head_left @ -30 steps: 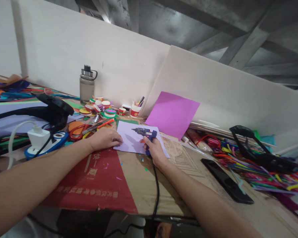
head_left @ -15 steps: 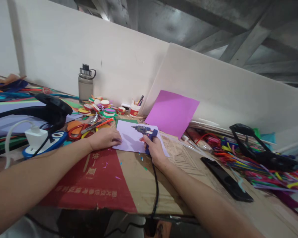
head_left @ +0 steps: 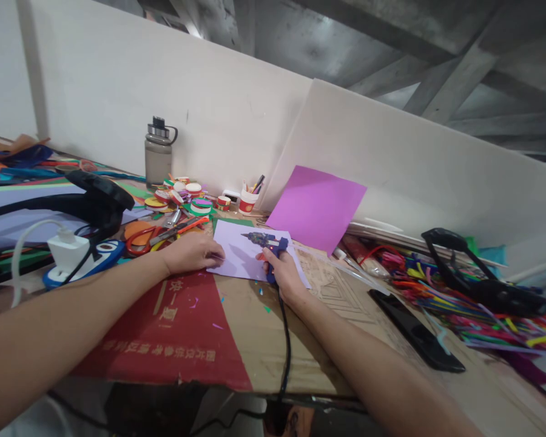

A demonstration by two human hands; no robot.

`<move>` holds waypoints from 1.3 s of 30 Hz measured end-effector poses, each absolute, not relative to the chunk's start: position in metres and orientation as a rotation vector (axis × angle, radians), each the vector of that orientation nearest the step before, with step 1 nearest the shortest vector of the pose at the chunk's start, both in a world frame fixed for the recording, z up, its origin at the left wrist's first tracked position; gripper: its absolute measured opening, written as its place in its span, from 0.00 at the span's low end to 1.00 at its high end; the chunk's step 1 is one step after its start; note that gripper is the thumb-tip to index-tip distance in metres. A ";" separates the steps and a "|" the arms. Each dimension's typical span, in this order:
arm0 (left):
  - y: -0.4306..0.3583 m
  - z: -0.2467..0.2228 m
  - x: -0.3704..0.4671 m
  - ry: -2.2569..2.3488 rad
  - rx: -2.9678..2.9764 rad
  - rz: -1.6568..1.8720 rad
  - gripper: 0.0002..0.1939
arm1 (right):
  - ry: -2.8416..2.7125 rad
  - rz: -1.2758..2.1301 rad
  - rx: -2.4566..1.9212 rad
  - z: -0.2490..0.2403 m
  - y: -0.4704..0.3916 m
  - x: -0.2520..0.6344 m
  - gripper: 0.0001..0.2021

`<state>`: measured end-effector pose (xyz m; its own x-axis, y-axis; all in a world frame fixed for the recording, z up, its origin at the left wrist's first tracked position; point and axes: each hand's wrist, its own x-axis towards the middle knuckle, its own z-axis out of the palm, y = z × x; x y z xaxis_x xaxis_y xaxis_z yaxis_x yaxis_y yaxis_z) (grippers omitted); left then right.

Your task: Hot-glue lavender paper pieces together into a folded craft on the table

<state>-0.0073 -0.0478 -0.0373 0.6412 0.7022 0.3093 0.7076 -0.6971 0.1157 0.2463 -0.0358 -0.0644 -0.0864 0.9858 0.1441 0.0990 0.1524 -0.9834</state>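
Note:
A blue hot glue gun (head_left: pixel 277 244) is gripped in my right hand (head_left: pixel 286 273), its dark nozzle pointing left above a sheet of lilac paper (head_left: pixel 236 267). From its handle a black cord runs down over the table's front edge. My left hand (head_left: pixel 195 254) rests at the sheet's left edge, fingers curled together. Whatever those fingers may pinch is too small to make out. Beneath the paper lies a red and brown cardboard sheet (head_left: pixel 177 340) with small paper scraps on it.
Scissors with red handles (head_left: pixel 141 240), a bottle (head_left: pixel 158 158) and several round paper pieces (head_left: pixel 193 191) are at the left. A paper cup of pens (head_left: pixel 248 202) and purple paper (head_left: pixel 317 203) stand behind. On the right lie a black phone (head_left: pixel 414 328) and coloured craft sticks (head_left: pixel 437 291).

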 end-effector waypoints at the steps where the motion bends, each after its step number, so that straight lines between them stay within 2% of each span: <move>1: -0.048 -0.037 -0.007 -1.225 -2.833 -0.531 0.09 | -1.413 1.104 -1.135 -0.064 -0.036 0.246 0.21; 6: -0.047 -0.037 -0.007 -1.211 -2.814 -0.652 0.10 | -1.437 1.082 -1.131 -0.063 -0.037 0.247 0.19; 22: -0.044 -0.040 -0.004 -1.089 -2.911 -0.630 0.07 | -1.451 1.070 -1.160 -0.064 -0.035 0.247 0.17; 39: -0.042 -0.041 -0.003 -1.062 -2.943 -0.656 0.08 | -1.481 1.065 -1.135 -0.065 -0.034 0.248 0.17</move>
<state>-0.0034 -0.0420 -0.0411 0.6952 0.6225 0.3594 0.5999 -0.7779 0.1869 0.2480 -0.0339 -0.0654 -0.1148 0.9782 0.1728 0.1480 0.1889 -0.9708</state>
